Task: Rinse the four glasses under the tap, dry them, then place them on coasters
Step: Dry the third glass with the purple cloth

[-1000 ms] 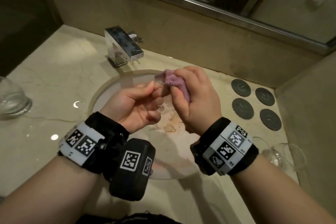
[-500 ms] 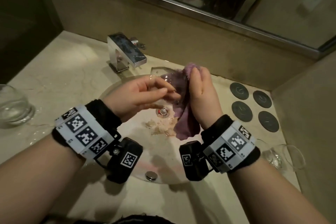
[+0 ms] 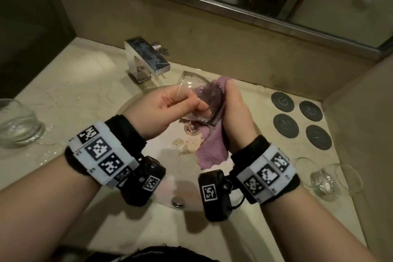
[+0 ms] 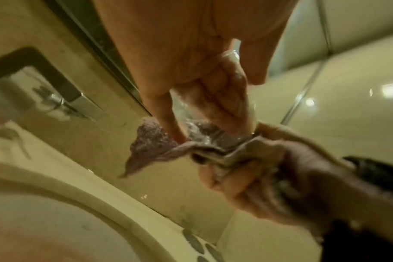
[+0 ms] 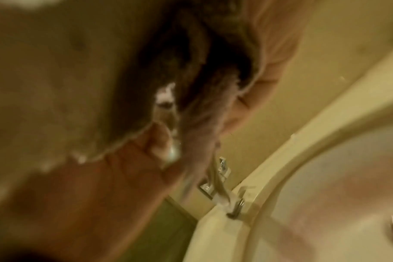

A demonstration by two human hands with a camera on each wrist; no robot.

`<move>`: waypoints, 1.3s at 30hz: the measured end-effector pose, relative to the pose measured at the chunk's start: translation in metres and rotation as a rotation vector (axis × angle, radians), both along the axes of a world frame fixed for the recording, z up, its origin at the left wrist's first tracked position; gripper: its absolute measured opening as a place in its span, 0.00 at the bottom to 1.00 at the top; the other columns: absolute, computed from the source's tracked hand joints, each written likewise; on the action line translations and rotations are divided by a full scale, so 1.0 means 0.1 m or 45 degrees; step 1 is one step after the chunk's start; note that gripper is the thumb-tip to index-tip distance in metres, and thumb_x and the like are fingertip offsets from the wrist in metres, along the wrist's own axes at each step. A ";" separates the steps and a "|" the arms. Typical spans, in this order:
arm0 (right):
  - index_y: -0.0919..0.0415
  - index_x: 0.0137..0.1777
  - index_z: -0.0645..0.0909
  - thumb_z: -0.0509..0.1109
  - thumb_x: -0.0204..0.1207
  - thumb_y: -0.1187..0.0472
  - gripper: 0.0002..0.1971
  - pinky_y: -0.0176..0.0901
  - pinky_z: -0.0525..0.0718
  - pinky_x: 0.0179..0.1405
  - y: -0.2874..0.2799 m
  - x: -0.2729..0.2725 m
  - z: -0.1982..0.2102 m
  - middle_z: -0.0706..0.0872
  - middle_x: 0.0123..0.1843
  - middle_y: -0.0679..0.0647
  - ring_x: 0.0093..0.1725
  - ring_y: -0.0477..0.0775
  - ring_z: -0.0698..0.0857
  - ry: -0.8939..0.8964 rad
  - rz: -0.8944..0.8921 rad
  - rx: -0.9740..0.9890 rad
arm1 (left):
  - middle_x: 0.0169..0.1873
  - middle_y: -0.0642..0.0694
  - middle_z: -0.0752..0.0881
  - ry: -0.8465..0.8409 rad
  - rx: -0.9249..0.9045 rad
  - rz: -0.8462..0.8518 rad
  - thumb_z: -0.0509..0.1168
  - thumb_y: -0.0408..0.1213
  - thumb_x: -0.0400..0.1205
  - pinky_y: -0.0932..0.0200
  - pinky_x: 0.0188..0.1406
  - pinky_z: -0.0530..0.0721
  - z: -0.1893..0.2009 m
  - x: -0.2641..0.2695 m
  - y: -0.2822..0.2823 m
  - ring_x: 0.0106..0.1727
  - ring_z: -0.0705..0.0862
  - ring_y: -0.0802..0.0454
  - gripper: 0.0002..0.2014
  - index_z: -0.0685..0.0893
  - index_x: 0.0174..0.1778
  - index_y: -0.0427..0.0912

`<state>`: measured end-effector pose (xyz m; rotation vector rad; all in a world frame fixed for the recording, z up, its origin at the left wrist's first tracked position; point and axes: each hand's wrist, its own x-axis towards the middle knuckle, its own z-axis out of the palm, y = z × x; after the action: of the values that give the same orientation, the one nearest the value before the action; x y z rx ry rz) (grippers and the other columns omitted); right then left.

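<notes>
- Versus half a second before: the glass (image 3: 197, 100) tilted further, its rim toward the tap (image 3: 146, 59); more of the bowl showed clear of the cloth (image 3: 210, 147), and the hands sat slightly lower in the head view.
- Versus a second before: the cloth was no longer bunched on top in the right fist; it hung down below the glass over the sink (image 3: 136, 104).
- Left hand (image 3: 161, 110) gripped the glass at the rim, thumb outside, fingers curled inside the bowl (left wrist view).
- Right hand (image 3: 236, 112) clasped the cloth against the glass's base side, fingers wrapped round both.
- Glass: clear, rounded bowl, thin rim, wet streaks; held above the sink, between both hands.
- Cloth: mauve, fuzzy pile, soft folds.
- Tap: square chrome block, mirror finish.
- Sink: round, pale, stained patch near the metal drain (image 3: 192, 130).
- Counter (image 3: 70, 83): glossy beige marble, wet on the left.
- Four coasters (image 3: 302, 121): dark round discs, matte, in a two-by-two group at right, bare.
- One glass (image 3: 18, 125) stood far left; two more glasses (image 3: 325, 178) lay near right.
- Right wrist view blurred; only cloth and skin readable.
</notes>
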<state>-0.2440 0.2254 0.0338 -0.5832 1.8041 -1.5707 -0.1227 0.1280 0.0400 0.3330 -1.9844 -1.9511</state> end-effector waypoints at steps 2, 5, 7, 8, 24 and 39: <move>0.63 0.65 0.78 0.58 0.77 0.37 0.31 0.48 0.87 0.38 0.00 0.00 0.01 0.82 0.61 0.67 0.50 0.62 0.88 -0.244 0.002 0.041 | 0.41 0.52 0.91 -0.022 -0.124 -0.028 0.64 0.50 0.74 0.44 0.50 0.84 -0.01 0.02 -0.05 0.46 0.88 0.41 0.12 0.84 0.43 0.45; 0.60 0.62 0.75 0.53 0.85 0.46 0.20 0.28 0.81 0.41 0.06 -0.01 0.06 0.84 0.53 0.52 0.45 0.37 0.85 0.127 -0.059 -0.009 | 0.43 0.55 0.91 -0.019 -0.115 -0.097 0.64 0.47 0.74 0.64 0.50 0.83 0.00 0.04 -0.10 0.47 0.88 0.56 0.13 0.84 0.48 0.44; 0.51 0.58 0.72 0.52 0.86 0.51 0.09 0.27 0.79 0.28 0.08 0.05 0.14 0.81 0.45 0.49 0.29 0.35 0.82 0.374 -0.087 -0.123 | 0.44 0.51 0.91 -0.009 0.113 -0.099 0.67 0.43 0.75 0.63 0.51 0.84 0.02 0.03 -0.13 0.48 0.87 0.57 0.12 0.83 0.51 0.43; 0.43 0.55 0.71 0.53 0.85 0.49 0.06 0.35 0.82 0.25 0.09 0.08 0.16 0.81 0.46 0.52 0.28 0.41 0.83 0.479 -0.058 -0.156 | 0.43 0.48 0.91 -0.029 0.280 -0.060 0.68 0.45 0.76 0.59 0.51 0.84 0.05 0.02 -0.11 0.46 0.87 0.55 0.12 0.82 0.51 0.42; 0.67 0.69 0.76 0.54 0.82 0.40 0.31 0.68 0.73 0.69 0.02 -0.09 -0.07 0.83 0.62 0.71 0.54 0.67 0.85 -0.713 0.029 -0.114 | 0.33 0.57 0.87 -0.038 -0.424 0.001 0.69 0.49 0.76 0.70 0.37 0.79 0.05 -0.15 -0.06 0.35 0.84 0.64 0.10 0.80 0.38 0.48; 0.52 0.64 0.67 0.53 0.82 0.48 0.14 0.41 0.86 0.27 0.01 0.21 0.13 0.76 0.60 0.66 0.35 0.47 0.87 0.465 0.061 -0.265 | 0.57 0.33 0.86 0.082 1.041 0.298 0.47 0.61 0.83 0.40 0.54 0.85 0.18 -0.24 -0.09 0.57 0.86 0.37 0.30 0.65 0.75 0.45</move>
<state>-0.2234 0.2268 0.0471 -1.0623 1.8768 -1.7155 -0.1470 0.1190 0.0580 0.6441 -0.9601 -2.4673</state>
